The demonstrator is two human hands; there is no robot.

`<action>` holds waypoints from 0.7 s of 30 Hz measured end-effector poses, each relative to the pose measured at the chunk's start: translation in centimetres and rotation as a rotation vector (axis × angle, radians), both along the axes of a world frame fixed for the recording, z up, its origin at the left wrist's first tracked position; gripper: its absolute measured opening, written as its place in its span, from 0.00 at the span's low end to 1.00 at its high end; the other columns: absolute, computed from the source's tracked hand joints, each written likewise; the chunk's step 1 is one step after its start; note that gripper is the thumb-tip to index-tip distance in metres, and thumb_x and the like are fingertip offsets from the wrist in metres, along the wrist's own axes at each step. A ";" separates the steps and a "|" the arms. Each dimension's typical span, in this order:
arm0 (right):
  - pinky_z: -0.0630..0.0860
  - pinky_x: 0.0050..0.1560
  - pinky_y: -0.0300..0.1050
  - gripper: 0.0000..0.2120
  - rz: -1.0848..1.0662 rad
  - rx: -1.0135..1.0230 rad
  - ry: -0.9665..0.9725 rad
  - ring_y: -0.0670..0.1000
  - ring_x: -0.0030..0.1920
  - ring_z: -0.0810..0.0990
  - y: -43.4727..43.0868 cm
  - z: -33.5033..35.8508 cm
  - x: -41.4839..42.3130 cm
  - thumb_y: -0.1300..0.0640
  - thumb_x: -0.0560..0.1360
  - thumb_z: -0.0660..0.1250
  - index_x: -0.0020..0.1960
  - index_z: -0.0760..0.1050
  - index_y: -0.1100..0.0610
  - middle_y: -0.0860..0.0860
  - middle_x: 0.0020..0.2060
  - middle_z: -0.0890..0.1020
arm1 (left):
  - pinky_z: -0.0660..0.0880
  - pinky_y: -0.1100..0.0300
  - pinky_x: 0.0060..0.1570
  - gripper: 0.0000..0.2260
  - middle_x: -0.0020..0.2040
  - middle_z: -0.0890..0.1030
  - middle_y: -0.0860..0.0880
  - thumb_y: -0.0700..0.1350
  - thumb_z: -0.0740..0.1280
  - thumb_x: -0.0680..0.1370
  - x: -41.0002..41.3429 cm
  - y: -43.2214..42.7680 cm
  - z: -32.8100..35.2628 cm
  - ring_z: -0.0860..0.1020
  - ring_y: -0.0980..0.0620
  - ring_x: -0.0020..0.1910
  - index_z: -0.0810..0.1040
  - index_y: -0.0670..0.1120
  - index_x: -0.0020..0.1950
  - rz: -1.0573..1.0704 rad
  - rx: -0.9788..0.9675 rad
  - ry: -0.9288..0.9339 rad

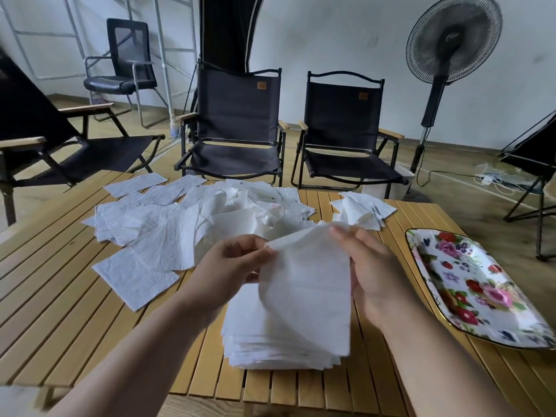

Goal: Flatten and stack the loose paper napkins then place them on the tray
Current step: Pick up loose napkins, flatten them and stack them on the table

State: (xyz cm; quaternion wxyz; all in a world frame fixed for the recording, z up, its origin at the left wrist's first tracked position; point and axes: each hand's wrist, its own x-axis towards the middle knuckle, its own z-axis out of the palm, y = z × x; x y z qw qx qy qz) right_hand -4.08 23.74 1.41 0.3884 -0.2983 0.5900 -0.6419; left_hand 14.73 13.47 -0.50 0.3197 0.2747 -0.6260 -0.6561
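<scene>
Nearest us the worktop [90, 311] bears loose napkins [168, 218], the tray [478, 284] at right, and our neat stack [270, 353]. One napkin [307, 275] hangs above the stack, left grip [231, 263] and right grip [379, 272] each pinching a top corner; we judge it light, limp, easily torn.

Bare left hand [231, 264], bare right hand [376, 267]

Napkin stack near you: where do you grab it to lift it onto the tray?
Probably take the napkin stack by its left and right edges, a hand from each side, squeezing top and bottom: it lies flat, and loose sheets could slide.
</scene>
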 end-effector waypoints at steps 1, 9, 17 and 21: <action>0.81 0.52 0.56 0.18 0.075 0.072 -0.030 0.60 0.54 0.85 0.0 -0.2 -0.1 0.41 0.76 0.69 0.61 0.79 0.50 0.56 0.53 0.86 | 0.77 0.57 0.46 0.08 0.42 0.83 0.43 0.42 0.67 0.79 0.1 0.1 0.1 0.80 0.48 0.42 0.81 0.42 0.42 0.027 0.053 -0.005; 0.80 0.47 0.50 0.32 0.263 0.245 0.185 0.53 0.43 0.85 0.1 -1.3 0.2 0.53 0.72 0.78 0.72 0.68 0.45 0.54 0.47 0.87 | 0.73 0.60 0.31 0.14 0.36 0.82 0.44 0.38 0.63 0.81 0.2 0.4 0.5 0.79 0.48 0.30 0.83 0.44 0.39 0.264 0.328 -0.014; 0.80 0.59 0.63 0.33 0.113 0.102 0.260 0.56 0.48 0.86 -0.9 -1.9 0.0 0.60 0.74 0.74 0.72 0.67 0.39 0.56 0.44 0.86 | 0.80 0.56 0.35 0.19 0.55 0.83 0.42 0.49 0.72 0.77 0.2 -0.3 -0.1 0.84 0.48 0.41 0.75 0.47 0.67 0.305 0.335 -0.086; 0.83 0.53 0.52 0.19 0.137 0.037 0.319 0.56 0.49 0.86 -0.5 -1.6 0.0 0.64 0.77 0.70 0.62 0.79 0.44 0.56 0.45 0.85 | 0.80 0.60 0.37 0.26 0.47 0.87 0.46 0.42 0.74 0.76 0.4 -0.1 -0.2 0.85 0.50 0.40 0.70 0.57 0.70 0.270 0.134 -0.075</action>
